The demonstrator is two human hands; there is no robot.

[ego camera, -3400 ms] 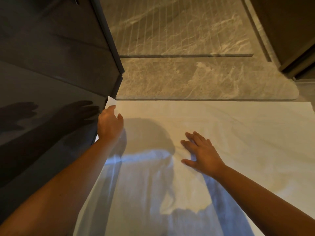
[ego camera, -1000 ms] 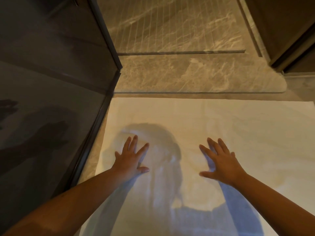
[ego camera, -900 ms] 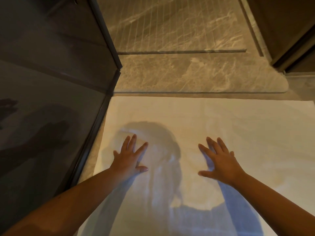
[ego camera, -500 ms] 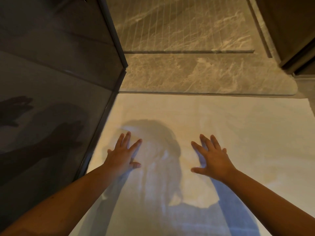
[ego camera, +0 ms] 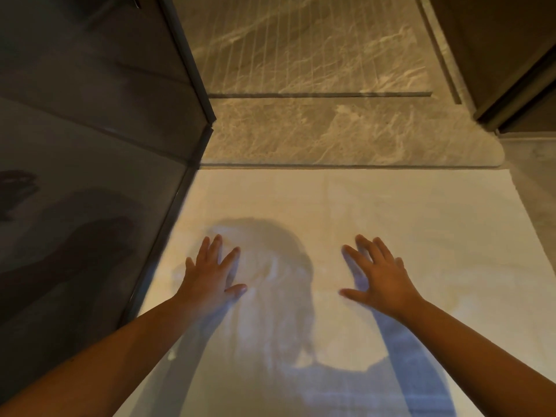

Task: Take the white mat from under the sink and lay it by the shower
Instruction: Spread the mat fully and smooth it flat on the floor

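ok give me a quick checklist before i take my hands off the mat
1. White mat flat, no folds in view: ok.
2. Its far edge straight along the marble threshold: ok.
3. Its left edge beside the dark panel, not climbing it: ok.
4. Left hand open, flat on the mat: ok.
5. Right hand open, flat on the mat: ok.
6. Mat's near edge out of view: cannot tell.

I see the white mat (ego camera: 391,212) as matt, soft-looking cloth, faintly creased. The shower floor (ego camera: 346,130) looks to me like veined stone with a slight sheen, partly grooved. The dark panel (ego camera: 75,145) is smooth and glossy, mirroring shadows.
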